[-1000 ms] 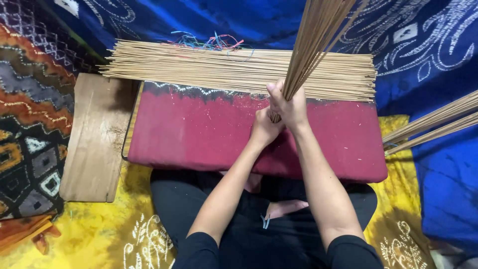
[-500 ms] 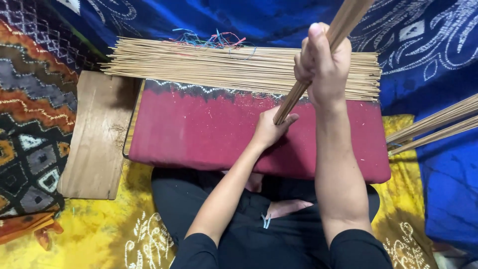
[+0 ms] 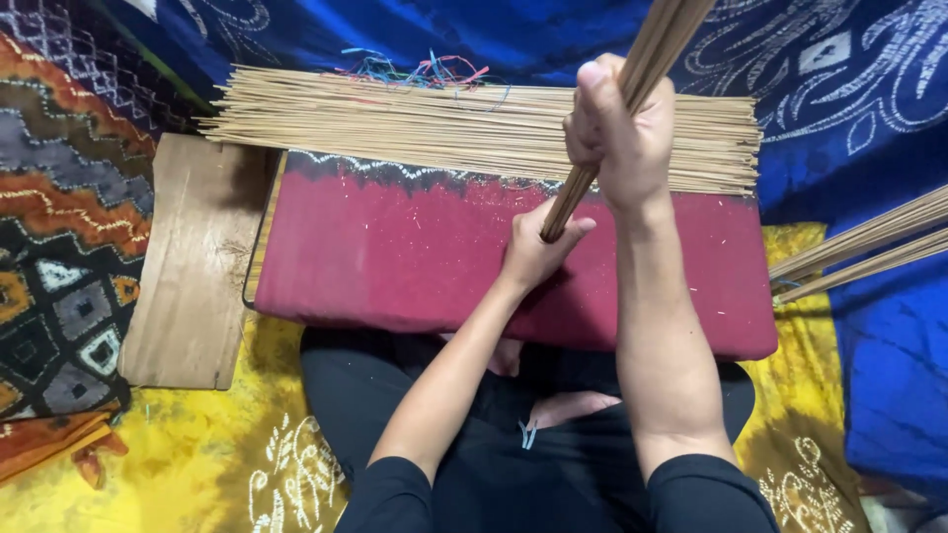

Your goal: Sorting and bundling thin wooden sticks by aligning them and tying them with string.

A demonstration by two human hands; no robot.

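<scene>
A bundle of thin tan sticks (image 3: pixel 660 49) stands upright above a red cloth-covered board (image 3: pixel 415 257) on my lap. My right hand (image 3: pixel 620 138) grips the bundle high up, raised toward the camera. My left hand (image 3: pixel 538 247) holds the bundle's lower end just above the red cloth. The top of the bundle runs out of the frame.
A wide pile of the same sticks (image 3: pixel 444 123) lies flat along the board's far edge, with coloured threads (image 3: pixel 425 71) behind it. A wooden plank (image 3: pixel 193 266) lies at the left. More sticks (image 3: pixel 869 247) jut in from the right. Patterned cloths cover the floor.
My right hand slid up the bundle from beside my left hand and now grips it much higher. The fanned sticks have drawn together into a tight bundle.
</scene>
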